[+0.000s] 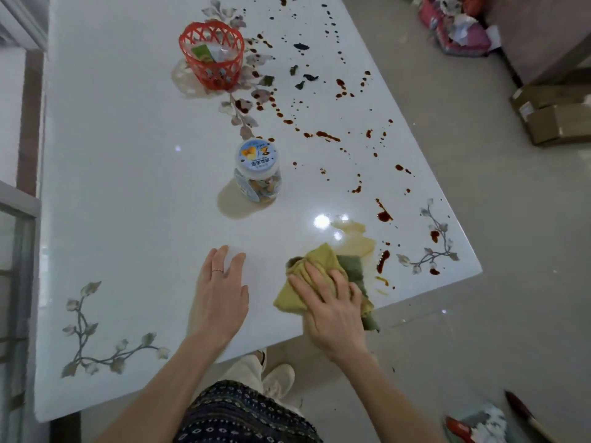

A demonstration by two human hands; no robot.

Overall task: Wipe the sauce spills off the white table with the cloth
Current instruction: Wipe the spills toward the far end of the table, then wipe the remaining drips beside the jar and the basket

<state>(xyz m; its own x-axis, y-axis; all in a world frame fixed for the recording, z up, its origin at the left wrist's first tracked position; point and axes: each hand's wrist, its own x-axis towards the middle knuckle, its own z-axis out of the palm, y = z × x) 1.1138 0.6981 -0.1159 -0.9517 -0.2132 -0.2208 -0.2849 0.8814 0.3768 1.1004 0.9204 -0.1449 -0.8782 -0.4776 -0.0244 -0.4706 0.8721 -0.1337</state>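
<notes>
A glossy white table (128, 187) with leaf patterns carries red-brown sauce spills (383, 215) scattered over its right half, from the near right corner to the far end. My right hand (332, 308) presses flat on a yellow-and-green cloth (323, 260) near the table's front edge, just left of the nearest sauce streak (382, 261). A pale wet smear (355, 238) lies beyond the cloth. Fingers spread, my left hand (220, 295) rests flat on the table to the left of the cloth, holding nothing.
A plastic jar with a blue lid (256, 171) stands mid-table. A red lattice basket (211, 55) sits farther back. Dark bits (302, 79) lie among the far spills. Cardboard boxes (556, 116) and clutter (457, 27) are on the floor at right.
</notes>
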